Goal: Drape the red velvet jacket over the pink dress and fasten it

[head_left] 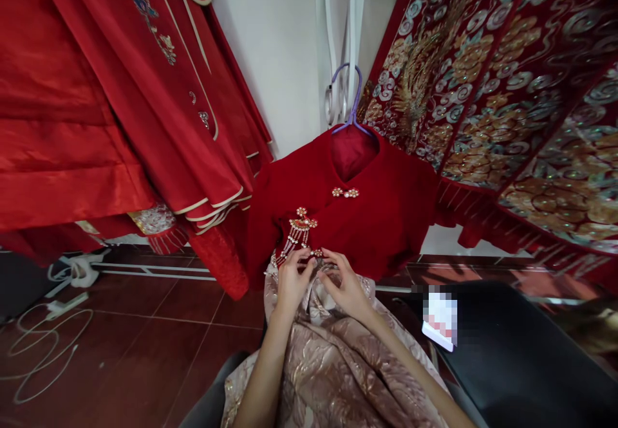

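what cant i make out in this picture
Head view:
Fingertip contact with beaded fastener: partly covered by left hand and right hand.
Lower part of purple hanger: hidden inside the red top.
Details of white item: pixelated.
Top of embroidered garment: cut off by upper edge.

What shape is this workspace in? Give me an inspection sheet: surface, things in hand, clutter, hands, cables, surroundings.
Surface: creased patterned cloth below both hands.
Things in hand: red top on a purple hanger; clasp below its neckline, tasselled ornament lower on its front, beaded piece at the fingertips.
Clutter: white item, partly pixelated, on a black surface.
Hands: left hand and right hand close together at the beaded piece; exact grip unclear.
Cables: white cable looped loosely on the tiled floor.
Surroundings: red garments hanging left, embroidered garment right, pale wall behind.
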Tool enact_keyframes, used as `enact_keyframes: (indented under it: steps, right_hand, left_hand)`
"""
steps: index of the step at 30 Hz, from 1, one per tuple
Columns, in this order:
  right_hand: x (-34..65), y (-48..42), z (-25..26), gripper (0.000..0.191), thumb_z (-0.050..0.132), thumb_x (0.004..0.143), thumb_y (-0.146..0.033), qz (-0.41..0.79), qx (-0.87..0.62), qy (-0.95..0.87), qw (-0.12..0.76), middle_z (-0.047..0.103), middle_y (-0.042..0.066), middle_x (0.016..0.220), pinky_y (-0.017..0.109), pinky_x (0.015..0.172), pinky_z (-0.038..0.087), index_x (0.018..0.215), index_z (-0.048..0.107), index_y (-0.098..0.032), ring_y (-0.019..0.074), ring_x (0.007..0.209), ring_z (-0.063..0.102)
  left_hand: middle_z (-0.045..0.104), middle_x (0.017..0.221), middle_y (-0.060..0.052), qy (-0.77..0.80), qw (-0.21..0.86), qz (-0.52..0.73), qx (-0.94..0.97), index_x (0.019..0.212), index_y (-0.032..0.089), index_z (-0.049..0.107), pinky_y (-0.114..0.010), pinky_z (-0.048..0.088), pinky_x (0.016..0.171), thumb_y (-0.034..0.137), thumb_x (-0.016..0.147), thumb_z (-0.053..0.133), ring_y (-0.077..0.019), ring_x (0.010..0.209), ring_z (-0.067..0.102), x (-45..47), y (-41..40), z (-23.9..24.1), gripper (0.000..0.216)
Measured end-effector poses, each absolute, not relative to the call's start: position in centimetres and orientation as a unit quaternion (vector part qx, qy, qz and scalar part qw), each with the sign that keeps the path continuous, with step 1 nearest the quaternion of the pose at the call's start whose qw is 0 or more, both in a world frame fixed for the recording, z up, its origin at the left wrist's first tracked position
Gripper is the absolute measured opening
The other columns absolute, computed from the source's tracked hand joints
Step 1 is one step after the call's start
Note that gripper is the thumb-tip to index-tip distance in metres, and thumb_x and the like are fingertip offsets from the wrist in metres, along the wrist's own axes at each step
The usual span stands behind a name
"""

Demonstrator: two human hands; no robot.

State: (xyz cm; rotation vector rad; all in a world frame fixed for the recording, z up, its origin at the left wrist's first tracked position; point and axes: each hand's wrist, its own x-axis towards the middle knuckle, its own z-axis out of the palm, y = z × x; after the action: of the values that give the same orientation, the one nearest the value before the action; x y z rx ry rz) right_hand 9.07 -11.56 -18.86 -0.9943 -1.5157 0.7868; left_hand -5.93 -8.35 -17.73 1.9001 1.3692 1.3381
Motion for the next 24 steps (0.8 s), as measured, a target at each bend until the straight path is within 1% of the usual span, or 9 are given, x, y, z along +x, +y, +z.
enact_keyframes:
  steps: [3, 5, 8, 12, 16, 20, 24]
  right_hand:
    - [9.0, -11.5, -19.1, 0.047, 0.057, 0.088, -0.029, 0.342, -0.422, -0.633, 0.551, 0.048, 0.012, 0.124, 0.039, 0.088, 0.056, 0.133, 0.046, -0.023, 0.0222, 0.112, 0.054]
    - [9.0, -11.4, -19.1, 0.044, 0.057, 0.088, -0.03, 0.347, -0.423, -0.625, 0.556, 0.049, 0.012, 0.123, 0.038, 0.087, 0.056, 0.131, 0.049, -0.023, 0.0221, 0.111, 0.055]
    - [9.1, -11.3, -19.2, 0.039, 0.059, 0.087, -0.031, 0.357, -0.419, -0.615, 0.565, 0.052, 0.011, 0.121, 0.037, 0.086, 0.056, 0.125, 0.053, -0.023, 0.0214, 0.109, 0.057]
    - [9.2, -11.2, -19.4, 0.038, 0.061, 0.086, -0.034, 0.377, -0.421, -0.595, 0.572, 0.054, 0.01, 0.119, 0.036, 0.085, 0.055, 0.122, 0.054, -0.024, 0.0207, 0.107, 0.057]
    - [9.4, -11.2, -19.4, 0.039, 0.062, 0.085, -0.035, 0.395, -0.417, -0.585, 0.572, 0.055, 0.01, 0.118, 0.036, 0.085, 0.055, 0.121, 0.054, -0.024, 0.0205, 0.106, 0.058]
    - [9.4, -11.4, -19.2, 0.039, 0.062, 0.085, -0.033, 0.402, -0.41, -0.587, 0.571, 0.056, 0.009, 0.117, 0.035, 0.085, 0.054, 0.122, 0.053, -0.025, 0.0199, 0.105, 0.058]
    - [9.2, -11.5, -19.0, 0.037, 0.062, 0.085, -0.032, 0.402, -0.404, -0.591, 0.57, 0.056, 0.008, 0.115, 0.035, 0.085, 0.053, 0.121, 0.053, -0.025, 0.0193, 0.102, 0.058]
  left_hand:
    - [0.07, 0.094, -0.005, 0.459, 0.212, 0.443, 0.74, 0.097, 0.02, 0.064, -0.031, 0.056, 0.079, 0.027, 0.088, 0.057, -0.0164, 0.085, 0.068, -7.0, -7.4, -17.5, 0.013]
    - [0.069, 0.09, -0.003, 0.44, 0.201, 0.426, 0.765, 0.094, 0.02, 0.064, -0.029, 0.055, 0.077, 0.028, 0.088, 0.058, -0.0156, 0.082, 0.068, -7.5, -7.0, -17.2, 0.011]
    - [0.068, 0.085, -0.003, 0.432, 0.195, 0.444, 0.76, 0.088, 0.02, 0.065, -0.027, 0.054, 0.075, 0.033, 0.087, 0.061, -0.0147, 0.078, 0.067, -7.5, -7.2, -16.9, 0.014]
    - [0.069, 0.089, -0.004, 0.433, 0.267, 0.486, 0.711, 0.089, 0.018, 0.067, -0.028, 0.055, 0.077, 0.034, 0.085, 0.063, -0.0149, 0.08, 0.068, -6.9, -8.1, -16.8, 0.017]
    - [0.072, 0.091, -0.006, 0.437, 0.329, 0.497, 0.674, 0.09, 0.017, 0.068, -0.03, 0.056, 0.08, 0.035, 0.083, 0.064, -0.0166, 0.083, 0.069, -6.6, -8.7, -16.8, 0.019]
    - [0.072, 0.089, -0.006, 0.46, 0.325, 0.514, 0.647, 0.089, 0.017, 0.067, -0.029, 0.056, 0.079, 0.036, 0.082, 0.065, -0.0163, 0.081, 0.069, -6.3, -8.9, -17.0, 0.021]
    - [0.069, 0.091, -0.005, 0.454, 0.285, 0.535, 0.652, 0.091, 0.017, 0.065, -0.029, 0.055, 0.079, 0.035, 0.084, 0.064, -0.0158, 0.084, 0.068, -6.1, -9.0, -17.3, 0.019]
